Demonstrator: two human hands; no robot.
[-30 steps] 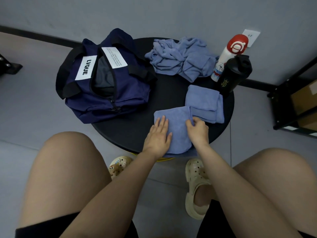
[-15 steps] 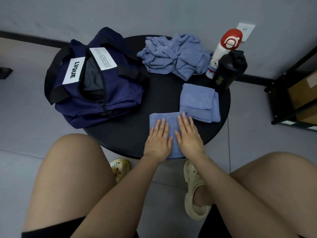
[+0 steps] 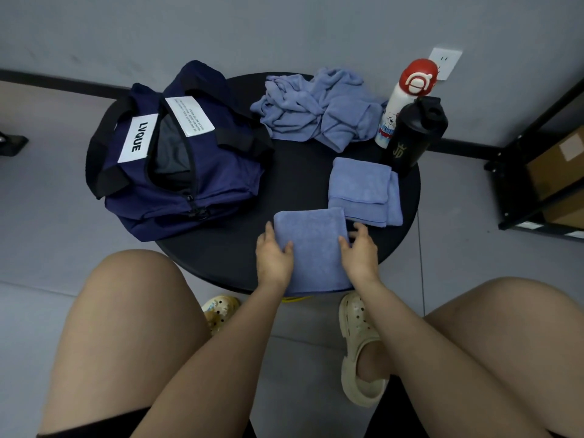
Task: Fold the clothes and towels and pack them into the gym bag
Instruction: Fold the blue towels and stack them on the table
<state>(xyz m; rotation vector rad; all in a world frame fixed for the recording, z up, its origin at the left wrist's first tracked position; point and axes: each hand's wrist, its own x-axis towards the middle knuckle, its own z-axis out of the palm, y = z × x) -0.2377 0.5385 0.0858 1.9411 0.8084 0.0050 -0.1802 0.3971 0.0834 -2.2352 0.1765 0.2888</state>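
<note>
Your left hand [image 3: 274,258] and right hand [image 3: 360,251] flank the folded blue terry towel [image 3: 311,248] at the near edge of the round black table [image 3: 294,172]. Each hand has its thumb on top of the cloth and its fingers at the towel's side edge, gripping it from both sides. The towel's near end hangs slightly past the table rim.

Just beyond your right hand, a stack of folded blue towels [image 3: 360,188] touches the held towel's far right corner. Behind that stack stand a black shaker bottle [image 3: 414,134] and a white bottle with a red cap [image 3: 406,96], close together at the right rim. A crumpled heap of blue cloth [image 3: 316,109] lies at the far side.

The navy gym bag [image 3: 177,159] sits to your left, unzipped, overhanging the table's left edge. Bare tabletop lies between the bag and the towels.
</note>
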